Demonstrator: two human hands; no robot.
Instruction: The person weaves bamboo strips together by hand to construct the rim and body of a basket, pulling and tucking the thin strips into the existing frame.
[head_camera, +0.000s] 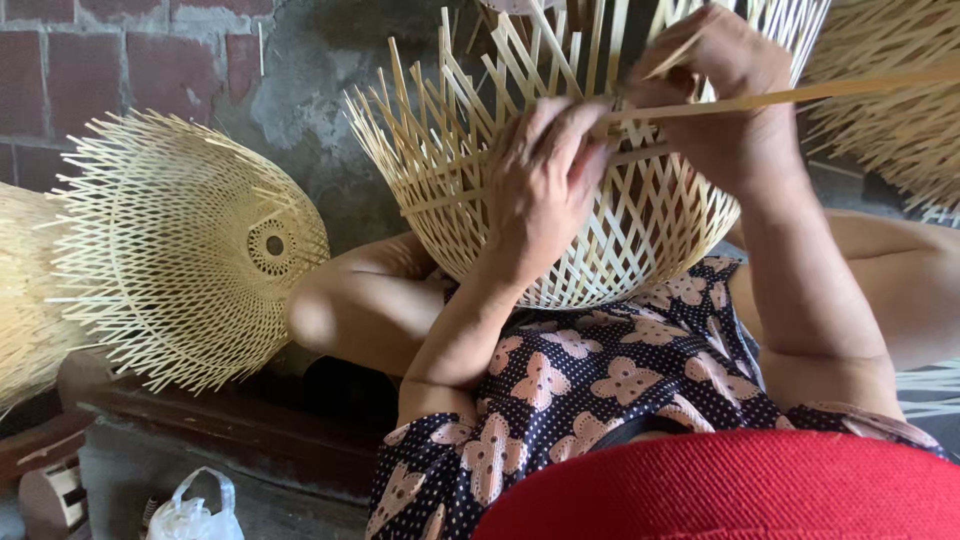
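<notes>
A half-woven bamboo basket (640, 235) rests on my lap, its open lattice facing me and loose strips sticking up around the rim. My left hand (545, 180) presses flat against the weave near the top, fingers pinching a strip. My right hand (715, 95) is above and to the right, closed on a long flat bamboo strip (800, 95) that runs off to the right edge. The two hands nearly touch where the strip meets the basket.
A finished domed bamboo weave (185, 245) lies on its side at left, against a stack of more. Other woven pieces (895, 110) hang at top right. Brick and plaster wall (150, 50) behind. A white plastic bag (195, 515) sits on the floor at bottom left.
</notes>
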